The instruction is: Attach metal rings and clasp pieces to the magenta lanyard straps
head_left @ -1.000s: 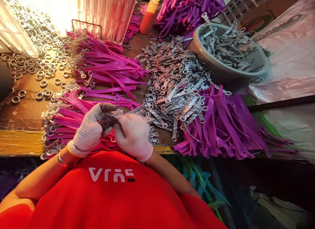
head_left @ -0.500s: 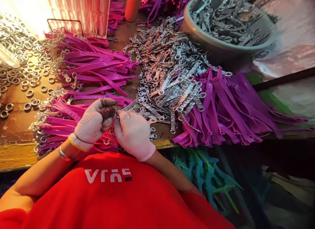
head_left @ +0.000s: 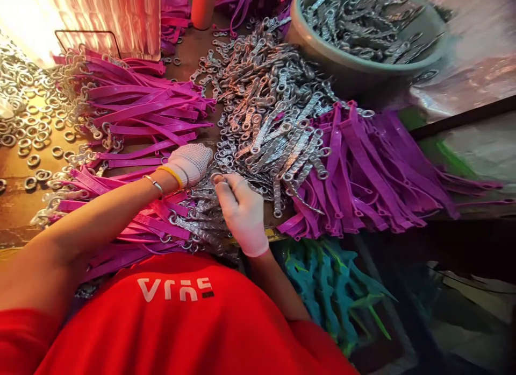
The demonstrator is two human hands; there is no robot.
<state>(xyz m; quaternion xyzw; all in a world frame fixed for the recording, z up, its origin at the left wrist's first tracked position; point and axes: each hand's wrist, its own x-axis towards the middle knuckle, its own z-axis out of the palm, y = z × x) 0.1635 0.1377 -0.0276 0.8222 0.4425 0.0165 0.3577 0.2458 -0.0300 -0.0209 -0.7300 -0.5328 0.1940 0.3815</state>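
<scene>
I see left hand (head_left: 189,162) reaching over clip pile (head_left: 266,117), fingers hidden, cannot tell grip. Right hand (head_left: 242,211) pinches ring (head_left: 216,177) near table's near edge, straps (head_left: 133,111) left.

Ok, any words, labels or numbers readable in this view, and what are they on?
"VLUS", as it reads from this upside-down view, with a small dark and red mark after it: white print on the red shirt.
Nothing else readable: no text shows on the purple straps, metal links, rings or the grey tub.
</scene>
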